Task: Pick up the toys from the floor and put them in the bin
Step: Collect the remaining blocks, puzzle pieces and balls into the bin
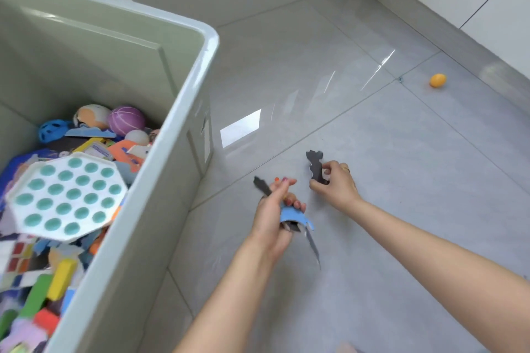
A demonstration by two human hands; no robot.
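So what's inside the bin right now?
The bin holds a white-and-teal bubble-pop board on top, a purple ball, a blue perforated ball, coloured blocks and flat foam pieces. Whatever lies beneath them is covered.

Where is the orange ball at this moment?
In the head view, the orange ball lies alone on the floor at upper right, near the white wall base, far beyond the right hand and well away from the bin.
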